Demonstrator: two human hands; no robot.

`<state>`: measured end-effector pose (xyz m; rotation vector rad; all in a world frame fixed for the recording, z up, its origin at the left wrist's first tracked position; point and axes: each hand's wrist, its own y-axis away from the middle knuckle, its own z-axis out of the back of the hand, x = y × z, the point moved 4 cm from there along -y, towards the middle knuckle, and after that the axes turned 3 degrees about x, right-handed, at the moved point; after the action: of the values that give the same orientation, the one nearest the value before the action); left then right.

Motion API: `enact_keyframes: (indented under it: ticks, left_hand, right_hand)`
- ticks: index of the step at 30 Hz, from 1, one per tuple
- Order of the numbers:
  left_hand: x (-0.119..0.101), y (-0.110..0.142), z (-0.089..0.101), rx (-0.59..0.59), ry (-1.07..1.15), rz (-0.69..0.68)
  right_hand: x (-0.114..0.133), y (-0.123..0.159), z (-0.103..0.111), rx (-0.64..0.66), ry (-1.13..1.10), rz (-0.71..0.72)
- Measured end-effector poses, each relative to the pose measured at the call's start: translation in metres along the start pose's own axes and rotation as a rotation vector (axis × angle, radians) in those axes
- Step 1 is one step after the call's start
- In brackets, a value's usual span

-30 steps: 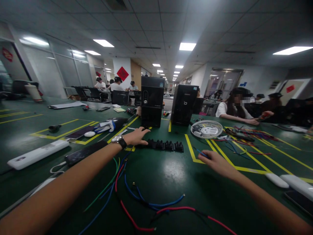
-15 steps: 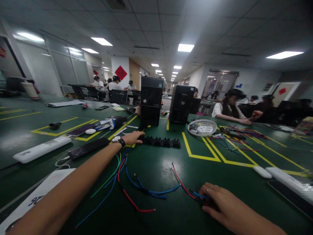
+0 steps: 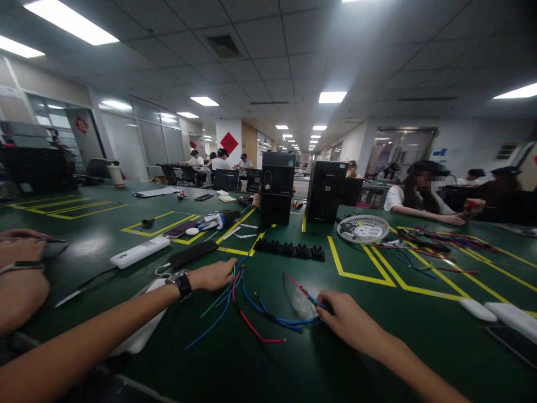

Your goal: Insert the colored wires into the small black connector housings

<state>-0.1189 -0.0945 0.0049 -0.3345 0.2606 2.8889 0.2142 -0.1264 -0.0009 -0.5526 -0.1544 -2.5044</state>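
Note:
My left hand [image 3: 213, 274], a watch on its wrist, reaches to the upper ends of a spray of loose blue, green and red wires [image 3: 245, 305]. Its fingers are bent together over those ends; the exact grip is partly hidden. My right hand [image 3: 342, 313] is closed on a red and blue wire pair [image 3: 306, 294], whose red end sticks out to the upper left. Blue wires [image 3: 289, 323] run from the middle of the table up to that hand. Beyond both hands lies a black segmented strip [image 3: 289, 249], apart from them.
Two black computer towers [image 3: 277, 190] stand behind the strip. To the right are a round white fan grille [image 3: 363, 228] and tangled wires [image 3: 444, 238]. White power strip [image 3: 140, 251] and dark phone-like slab [image 3: 193, 253] lie left. Another person's hand [image 3: 23, 274] is at the left edge.
My left hand has left the black strip and come back to the wire ends. My right hand has lifted its wires up and away. The view has swung left, bringing another person's hand in.

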Motion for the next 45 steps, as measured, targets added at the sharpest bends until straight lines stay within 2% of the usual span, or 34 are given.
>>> enact_keyframes:
  ticks: [4,6,9,12,15,18,21,25,27,30,34,38,42,45]
  left_hand:
    - [-0.033,0.028,-0.021,0.013,0.255,-0.151]
    - [-0.048,0.037,-0.032,0.071,0.376,-0.156]
    - [-0.066,0.048,-0.046,0.122,0.537,-0.153]
    - [-0.07,0.057,-0.049,0.067,0.615,-0.149]
    - [-0.058,0.068,-0.043,0.053,0.69,-0.103]
    - [-0.04,0.084,-0.028,0.045,0.724,-0.095]
    - [-0.029,0.103,-0.01,0.002,0.65,-0.097]
    - [-0.031,0.115,0.008,-0.078,0.524,-0.132]
    - [-0.036,0.112,0.014,-0.125,0.485,-0.156]
    - [-0.043,0.096,0.02,-0.186,0.402,-0.17]
    - [-0.054,0.061,0.023,-0.217,0.267,-0.199]
    - [-0.06,0.011,0.019,-0.299,0.072,-0.173]
    - [-0.058,-0.043,0.01,-0.43,-0.143,-0.101]
    - [-0.048,-0.08,0.005,-0.467,-0.148,-0.014]
  right_hand:
    - [0.054,-0.04,-0.029,0.015,0.023,0.066]
    - [0.073,-0.054,-0.04,0.015,0.061,0.058]
    - [0.094,-0.067,-0.05,0.041,0.11,0.039]
    - [0.106,-0.075,-0.055,0.08,0.136,-0.007]
    - [0.113,-0.08,-0.059,0.099,0.166,-0.081]
    - [0.124,-0.082,-0.061,0.051,0.255,-0.114]
    - [0.139,-0.081,-0.062,0.038,0.356,-0.07]
    - [0.148,-0.066,-0.064,0.1,0.376,0.038]
    - [0.142,-0.052,-0.064,0.121,0.392,0.041]
    - [0.115,-0.025,-0.058,0.127,0.443,-0.027]
    - [0.058,0.019,-0.034,0.128,0.465,-0.154]
    - [0.006,0.061,-0.011,0.092,0.503,-0.287]
    - [-0.013,0.078,-0.013,-0.01,0.58,-0.294]
    - [-0.018,0.078,-0.026,-0.064,0.588,-0.273]
